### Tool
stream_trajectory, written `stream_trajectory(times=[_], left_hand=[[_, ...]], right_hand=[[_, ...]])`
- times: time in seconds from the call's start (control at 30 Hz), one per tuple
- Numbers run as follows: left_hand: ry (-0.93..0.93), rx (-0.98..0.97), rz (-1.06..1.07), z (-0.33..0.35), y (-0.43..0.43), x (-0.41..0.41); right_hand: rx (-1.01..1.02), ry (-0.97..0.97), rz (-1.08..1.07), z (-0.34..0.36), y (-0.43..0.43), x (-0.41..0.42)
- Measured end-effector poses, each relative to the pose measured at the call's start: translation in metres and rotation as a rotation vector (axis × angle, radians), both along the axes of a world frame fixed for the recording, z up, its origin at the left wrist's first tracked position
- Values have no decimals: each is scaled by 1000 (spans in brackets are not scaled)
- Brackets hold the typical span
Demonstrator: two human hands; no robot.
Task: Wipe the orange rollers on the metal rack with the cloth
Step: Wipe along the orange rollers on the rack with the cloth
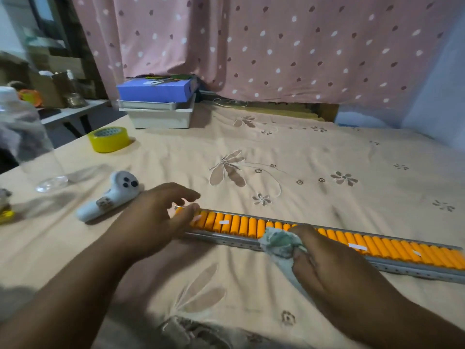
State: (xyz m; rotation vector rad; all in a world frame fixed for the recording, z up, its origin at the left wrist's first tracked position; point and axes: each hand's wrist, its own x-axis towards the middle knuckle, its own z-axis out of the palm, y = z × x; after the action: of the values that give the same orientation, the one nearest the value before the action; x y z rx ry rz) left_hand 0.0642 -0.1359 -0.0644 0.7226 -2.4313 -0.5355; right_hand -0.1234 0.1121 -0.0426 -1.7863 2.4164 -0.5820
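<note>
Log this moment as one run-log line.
right hand: wiping rollers with cloth | left hand: open, steadying rack end

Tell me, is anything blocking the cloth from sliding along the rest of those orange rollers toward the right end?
Nothing visible does. The right hand presses the cloth on the orange rollers, and the row to its right lies bare except for small white flecks. The left hand rests at the opposite end.

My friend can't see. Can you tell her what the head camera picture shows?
A right hand presses a crumpled cloth onto a long metal rack of orange rollers lying on a flowered sheet. The left hand steadies the rack's left end.
</note>
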Motion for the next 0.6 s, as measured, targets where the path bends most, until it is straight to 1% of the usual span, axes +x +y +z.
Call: stream_trajectory(times=[0.07,0.13,0.2,0.3,0.37,0.47,0.53,0.6], left_hand=[[-68,80,53,-10,-27,7],[-87,164,19,-22,-37,10],[-109,229,-26,-32,-39,10],[-180,165,-74,-38,-45,9],[-140,166,-133,-35,-47,10],[-54,239,-213,-30,-43,9],[-32,266,-217,-28,-40,7],[-41,281,-207,-29,-42,7]], right_hand=[[-88,-134,25,6,-16,1],[-177,-235,79,14,-40,-1],[-181,-289,131,24,-69,-5],[-59,-210,240,40,-116,-6],[62,-98,291,47,-148,-3],[233,15,404,46,-182,3],[338,87,467,40,-196,8],[393,148,508,32,-206,8]])
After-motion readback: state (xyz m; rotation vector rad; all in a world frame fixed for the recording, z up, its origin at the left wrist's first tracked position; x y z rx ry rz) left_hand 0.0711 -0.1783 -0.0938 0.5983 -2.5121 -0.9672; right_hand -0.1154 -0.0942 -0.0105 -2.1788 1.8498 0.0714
